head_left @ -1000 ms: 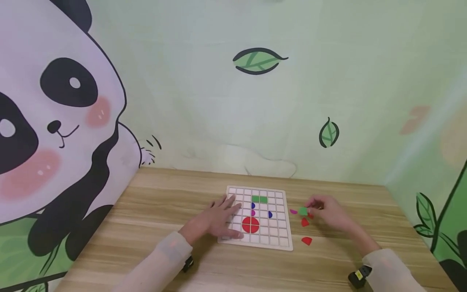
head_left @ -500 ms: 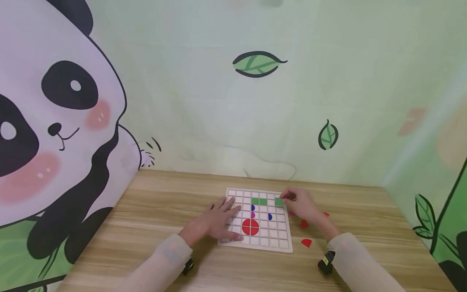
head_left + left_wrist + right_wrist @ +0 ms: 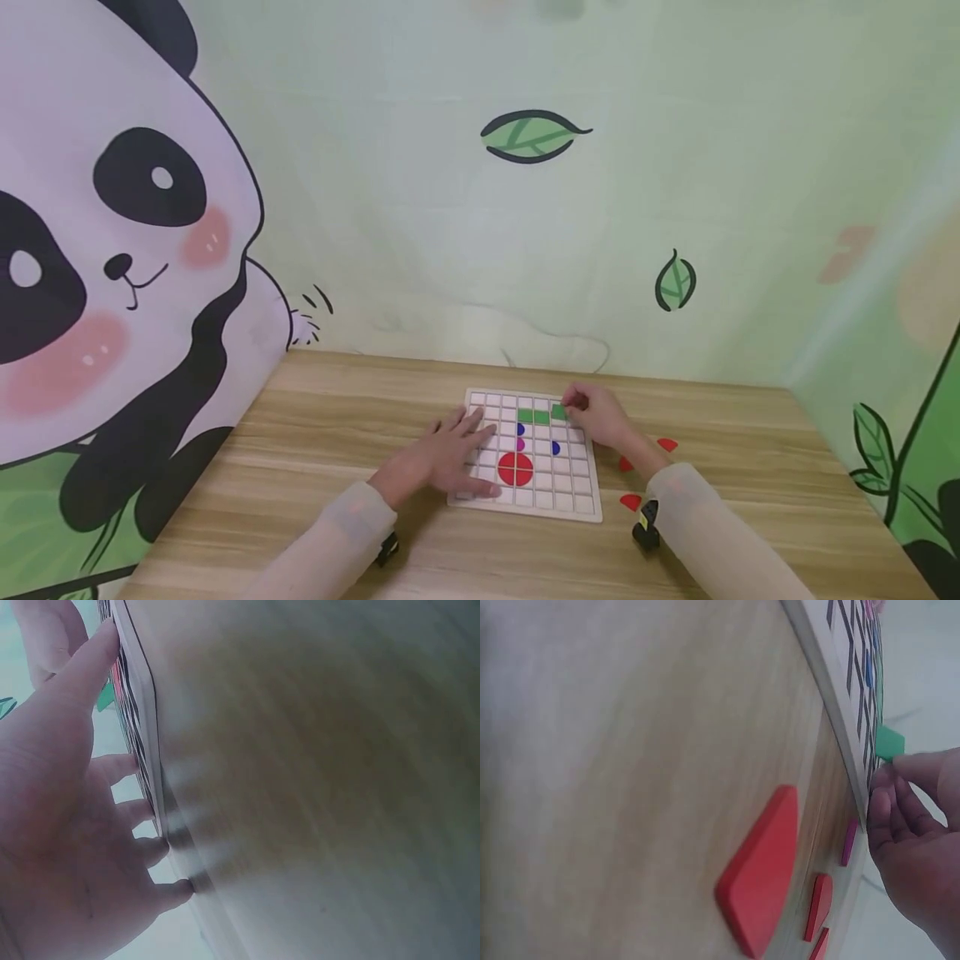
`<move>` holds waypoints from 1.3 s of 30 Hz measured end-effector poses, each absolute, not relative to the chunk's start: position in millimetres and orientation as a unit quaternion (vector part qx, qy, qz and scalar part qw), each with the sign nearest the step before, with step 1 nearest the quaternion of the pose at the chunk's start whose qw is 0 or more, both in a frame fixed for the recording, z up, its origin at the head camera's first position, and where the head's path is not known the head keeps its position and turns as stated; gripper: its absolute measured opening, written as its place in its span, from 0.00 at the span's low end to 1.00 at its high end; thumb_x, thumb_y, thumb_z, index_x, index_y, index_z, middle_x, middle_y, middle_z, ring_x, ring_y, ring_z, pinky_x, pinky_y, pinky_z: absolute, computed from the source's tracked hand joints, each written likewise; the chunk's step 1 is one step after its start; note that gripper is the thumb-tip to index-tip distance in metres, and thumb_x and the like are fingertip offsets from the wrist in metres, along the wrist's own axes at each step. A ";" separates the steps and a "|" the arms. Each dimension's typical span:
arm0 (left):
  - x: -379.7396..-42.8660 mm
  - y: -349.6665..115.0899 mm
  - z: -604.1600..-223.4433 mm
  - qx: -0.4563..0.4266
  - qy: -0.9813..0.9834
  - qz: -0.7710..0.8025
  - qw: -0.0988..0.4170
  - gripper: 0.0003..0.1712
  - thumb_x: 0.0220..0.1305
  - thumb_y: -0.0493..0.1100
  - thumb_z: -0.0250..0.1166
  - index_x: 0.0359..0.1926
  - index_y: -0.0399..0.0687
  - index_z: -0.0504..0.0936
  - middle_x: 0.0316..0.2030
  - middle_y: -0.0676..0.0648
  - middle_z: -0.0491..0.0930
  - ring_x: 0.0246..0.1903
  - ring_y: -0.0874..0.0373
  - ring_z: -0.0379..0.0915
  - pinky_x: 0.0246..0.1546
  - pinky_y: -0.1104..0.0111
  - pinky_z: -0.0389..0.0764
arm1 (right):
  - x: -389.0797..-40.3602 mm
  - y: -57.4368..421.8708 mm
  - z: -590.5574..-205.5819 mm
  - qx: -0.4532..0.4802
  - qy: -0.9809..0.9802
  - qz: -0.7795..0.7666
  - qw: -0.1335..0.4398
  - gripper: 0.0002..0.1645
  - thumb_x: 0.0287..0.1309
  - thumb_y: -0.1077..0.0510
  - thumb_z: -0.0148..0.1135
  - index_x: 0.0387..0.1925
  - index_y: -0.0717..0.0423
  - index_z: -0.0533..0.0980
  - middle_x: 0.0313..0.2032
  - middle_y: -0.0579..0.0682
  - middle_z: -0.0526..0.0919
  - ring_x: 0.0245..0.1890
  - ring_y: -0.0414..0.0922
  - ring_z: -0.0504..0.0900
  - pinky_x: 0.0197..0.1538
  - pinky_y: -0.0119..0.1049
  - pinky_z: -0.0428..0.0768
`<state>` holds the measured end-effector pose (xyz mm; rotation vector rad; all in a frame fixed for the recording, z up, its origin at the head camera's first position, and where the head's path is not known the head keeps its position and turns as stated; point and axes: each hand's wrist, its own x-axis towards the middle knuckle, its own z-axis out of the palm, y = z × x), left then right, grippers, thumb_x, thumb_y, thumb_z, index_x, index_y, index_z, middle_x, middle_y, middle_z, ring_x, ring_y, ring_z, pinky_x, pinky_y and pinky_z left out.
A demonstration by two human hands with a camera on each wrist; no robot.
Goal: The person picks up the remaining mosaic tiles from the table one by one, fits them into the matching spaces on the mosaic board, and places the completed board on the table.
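Note:
A white grid board lies on the wooden table. My left hand rests spread on its left side, fingertips on the board. Near the top right, my right hand pinches a green square tile between thumb and fingers, just above the grid or touching it; I cannot tell which. In the right wrist view this green tile looks tilted. To its left, green tiles fill two cells. Lower are small blue pieces, a magenta piece and a red circle of quarter pieces.
Red quarter pieces lie on the table right of the board, partly behind my right forearm. A magenta piece lies by the board's edge in the right wrist view. Behind the table stands a wall with a panda drawing.
My right hand has picked up the green tile right of the board and carried it left over the upper right cells. The left hand has stayed in place.

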<state>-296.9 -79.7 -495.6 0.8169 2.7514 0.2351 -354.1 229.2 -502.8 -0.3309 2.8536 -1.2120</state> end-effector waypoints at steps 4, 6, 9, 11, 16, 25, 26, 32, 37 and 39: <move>-295.0 -78.7 -494.7 0.280 0.947 0.084 0.133 0.62 0.61 0.81 0.62 0.86 0.58 0.53 0.86 0.44 0.41 0.84 0.39 0.33 0.78 0.36 0.46 | -354.8 231.6 -505.4 -0.124 0.916 -0.381 0.012 0.05 0.70 0.66 0.65 0.43 0.56 0.82 0.40 0.49 0.83 0.42 0.48 0.78 0.47 0.42 0.79; -294.1 -78.5 -493.7 0.279 0.947 0.085 0.133 0.62 0.61 0.81 0.63 0.86 0.58 0.54 0.86 0.44 0.41 0.84 0.39 0.33 0.78 0.36 0.46 | -354.4 231.0 -505.5 -0.128 0.918 -0.376 0.013 0.05 0.69 0.67 0.65 0.42 0.56 0.83 0.39 0.49 0.84 0.41 0.48 0.78 0.47 0.42 0.80; -293.5 -78.8 -492.9 0.279 0.947 0.085 0.134 0.62 0.61 0.81 0.63 0.86 0.58 0.54 0.86 0.44 0.41 0.84 0.39 0.33 0.78 0.36 0.46 | -353.6 228.7 -507.1 -0.125 0.920 -0.370 0.019 0.05 0.70 0.67 0.65 0.41 0.56 0.83 0.39 0.48 0.84 0.41 0.47 0.79 0.47 0.41 0.80; -293.4 -79.2 -493.0 0.278 0.947 0.085 0.133 0.62 0.61 0.81 0.63 0.86 0.57 0.54 0.86 0.43 0.41 0.84 0.39 0.33 0.78 0.36 0.47 | -353.1 226.9 -507.9 -0.123 0.921 -0.368 0.021 0.05 0.69 0.67 0.66 0.41 0.56 0.83 0.39 0.49 0.83 0.40 0.47 0.79 0.46 0.40 0.80; -293.3 -80.4 -494.7 0.279 0.947 0.089 0.132 0.62 0.61 0.81 0.63 0.85 0.57 0.54 0.86 0.43 0.42 0.83 0.38 0.34 0.78 0.35 0.46 | -352.6 224.4 -509.8 -0.117 0.923 -0.367 0.020 0.05 0.67 0.68 0.66 0.40 0.56 0.83 0.38 0.50 0.82 0.40 0.47 0.78 0.43 0.40 0.80; -296.2 -79.0 -496.8 0.283 0.946 0.089 0.131 0.62 0.61 0.81 0.63 0.86 0.57 0.54 0.86 0.43 0.42 0.84 0.39 0.34 0.78 0.36 0.46 | -353.5 227.4 -510.8 -0.120 0.923 -0.365 0.012 0.04 0.69 0.66 0.66 0.40 0.55 0.82 0.37 0.49 0.82 0.39 0.47 0.78 0.44 0.39 0.79; -296.6 -78.8 -497.7 0.284 0.946 0.086 0.130 0.62 0.61 0.82 0.62 0.86 0.57 0.54 0.86 0.44 0.41 0.84 0.39 0.33 0.78 0.36 0.46 | -352.8 228.4 -510.4 -0.121 0.923 -0.366 0.012 0.04 0.69 0.66 0.66 0.41 0.56 0.82 0.38 0.49 0.82 0.39 0.47 0.78 0.44 0.40 0.79; -298.5 -77.3 -500.3 0.285 0.946 0.084 0.130 0.62 0.61 0.83 0.61 0.86 0.59 0.53 0.86 0.45 0.40 0.84 0.40 0.32 0.78 0.36 0.45 | -349.0 237.6 -502.4 -0.105 0.923 -0.370 -0.012 0.04 0.71 0.63 0.66 0.45 0.56 0.83 0.40 0.49 0.84 0.40 0.47 0.79 0.45 0.39 0.80; -298.2 -78.8 -500.7 0.286 0.946 0.082 0.129 0.62 0.62 0.82 0.61 0.86 0.58 0.52 0.86 0.44 0.39 0.84 0.39 0.32 0.78 0.36 0.45 | -341.8 250.0 -489.6 -0.109 0.926 -0.360 -0.018 0.03 0.72 0.63 0.65 0.43 0.56 0.83 0.39 0.50 0.84 0.41 0.48 0.79 0.45 0.40 0.81; -298.0 -79.8 -500.5 0.287 0.946 0.083 0.126 0.62 0.62 0.81 0.62 0.86 0.58 0.53 0.86 0.43 0.40 0.83 0.38 0.32 0.78 0.35 0.45 | -338.5 256.8 -486.3 -0.121 0.929 -0.350 -0.015 0.02 0.71 0.64 0.65 0.42 0.57 0.82 0.38 0.50 0.84 0.40 0.48 0.79 0.45 0.39 0.81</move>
